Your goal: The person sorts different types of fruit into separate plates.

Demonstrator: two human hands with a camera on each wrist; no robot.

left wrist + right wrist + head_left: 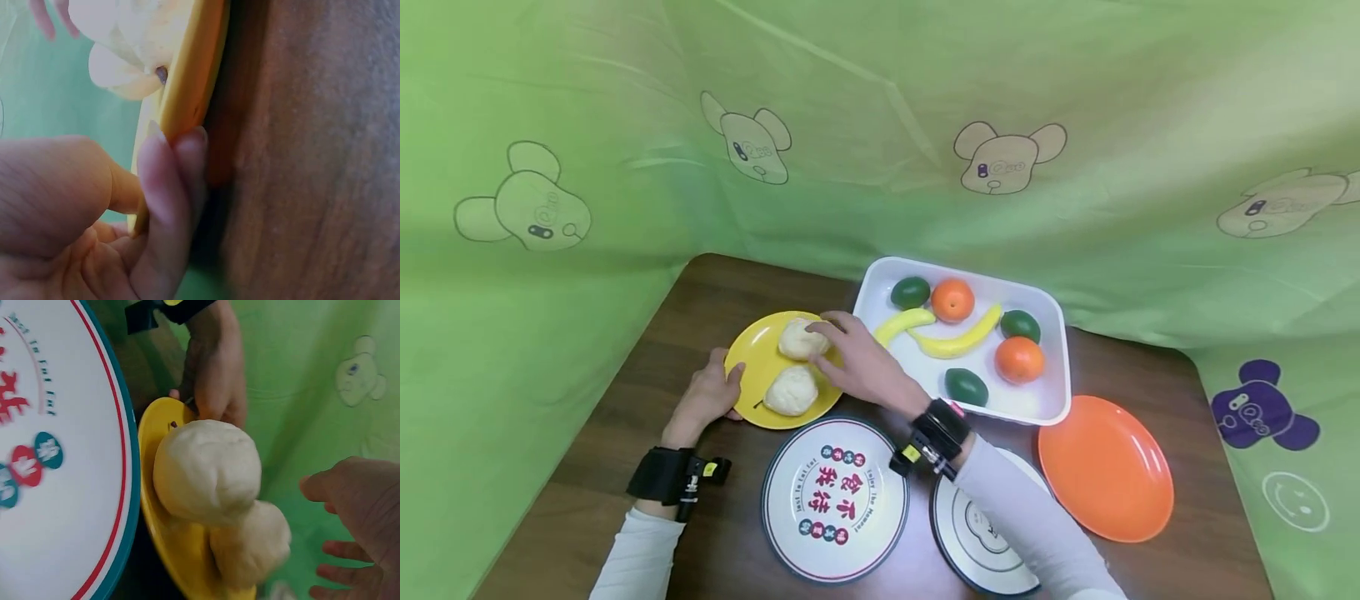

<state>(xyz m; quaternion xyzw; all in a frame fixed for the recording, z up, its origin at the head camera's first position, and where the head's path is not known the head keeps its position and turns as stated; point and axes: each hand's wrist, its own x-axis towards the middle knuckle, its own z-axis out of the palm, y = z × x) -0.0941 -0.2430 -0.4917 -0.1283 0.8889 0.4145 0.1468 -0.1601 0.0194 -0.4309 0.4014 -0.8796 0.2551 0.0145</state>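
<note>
My left hand (703, 396) grips the left rim of a yellow plate (748, 350). In the left wrist view the thumb and fingers (164, 181) pinch that rim, which looks tilted there. Two pale, round, bun-like lumps sit on the plate: a nearer lump (792, 391) and a farther lump (803, 339). A short dark stem (162, 75) shows beside one of them. Over the plate's right side is my right hand (861, 358), its fingers spread next to the farther lump. In the right wrist view that hand (356, 531) is apart from both lumps and holds nothing.
A white tray (1056, 367) with bananas, oranges and several green fruits stands behind. A white plate with red characters (835, 500) lies in front, another white plate (981, 533) under the right forearm. An orange plate (1105, 467) lies right. Green cloth (865, 208) surrounds the table.
</note>
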